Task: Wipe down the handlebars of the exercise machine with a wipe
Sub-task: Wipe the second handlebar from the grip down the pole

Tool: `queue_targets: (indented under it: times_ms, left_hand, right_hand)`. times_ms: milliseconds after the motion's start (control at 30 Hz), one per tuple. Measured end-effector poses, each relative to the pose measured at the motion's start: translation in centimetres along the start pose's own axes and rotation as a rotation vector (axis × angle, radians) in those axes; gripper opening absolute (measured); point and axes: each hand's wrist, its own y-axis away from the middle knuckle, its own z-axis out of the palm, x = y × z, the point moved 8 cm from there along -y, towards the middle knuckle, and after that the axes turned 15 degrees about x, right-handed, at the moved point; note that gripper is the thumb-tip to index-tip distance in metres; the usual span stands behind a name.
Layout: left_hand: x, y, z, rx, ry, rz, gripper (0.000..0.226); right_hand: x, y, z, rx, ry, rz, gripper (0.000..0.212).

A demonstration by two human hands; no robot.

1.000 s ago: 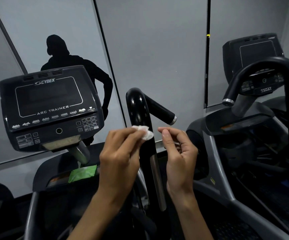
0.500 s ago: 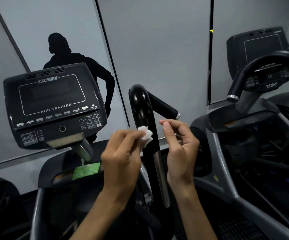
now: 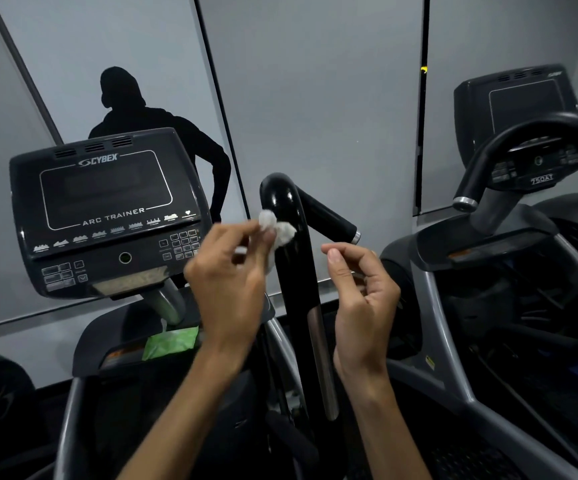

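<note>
White wipe (image 3: 278,230) pressed against upright black handlebar (image 3: 292,258).

White wipe against the black handlebar

The handlebar (image 3: 292,258) is a glossy black tube that rises upright, curves over at its top and runs down to the right into a matte grip with a silver end ring. The wipe (image 3: 278,230) is small, white and crumpled, bunched in two lumps against the handlebar's left side just below the top bend.
</note>
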Motion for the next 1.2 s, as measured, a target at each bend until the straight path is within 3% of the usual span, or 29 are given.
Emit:
queue_targets:
  times_ms: [167,400,600,733,933,1200]
  left_hand:
    - [2.1,3.2,-0.7,-0.085,-0.009,0.232,0.010]
    - [3.3,-2.8,2.2,-0.126,-0.112,0.291,0.008]
    - [6.1,1.7,2.2,-0.368,-0.229,0.588,0.006]
    - [5.9,-3.0,4.7,-0.311,-0.242,0.573,0.020]
    - [2.5,-7.9,8.2,-0.353,-0.269,0.279,0.026]
    - [6.3,-1.3,3.7,-0.486,-0.318,0.618,0.006]
  right_hand:
    - [0.1,0.5,1.2,-0.064,0.007,-0.033,0.014]
    - [-0.1,1.3,0.9,-0.042,0.013,-0.055,0.018]
    - [0.4,0.7,0.4,0.009,0.017,-0.038,0.011]
    - [0.2,1.5,0.9,0.015,-0.016,-0.015,0.011]
    - [0.1,1.6,0.8,0.020,-0.005,-0.027,0.012]
    - [1.3,1.6,0.3,0.038,-0.001,0.005,0.010]
